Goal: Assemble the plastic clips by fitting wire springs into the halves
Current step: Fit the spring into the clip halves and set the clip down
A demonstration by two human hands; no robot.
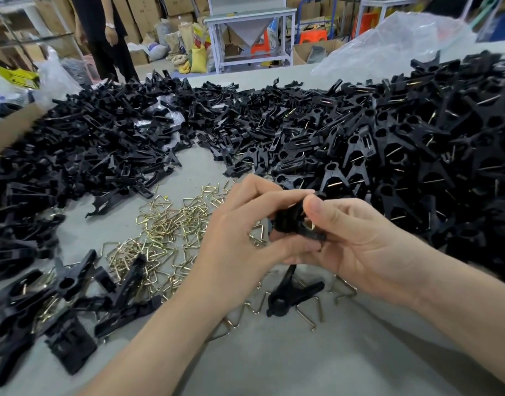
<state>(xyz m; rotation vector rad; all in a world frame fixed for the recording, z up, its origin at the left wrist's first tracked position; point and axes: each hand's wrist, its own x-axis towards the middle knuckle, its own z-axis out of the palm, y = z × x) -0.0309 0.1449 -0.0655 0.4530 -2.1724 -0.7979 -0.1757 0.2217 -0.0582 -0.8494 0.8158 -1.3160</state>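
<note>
Fingers (274, 192) of the left hand (240, 232) and right hand (359, 247) curl closely round 1 black clip (291, 221), raised above the desk (302, 361); a brass glint inside may be its spring. Advice: hold both halves aligned, pressing steadily until the wire seats. Loose wire springs (165, 227) lie beside, left.
</note>
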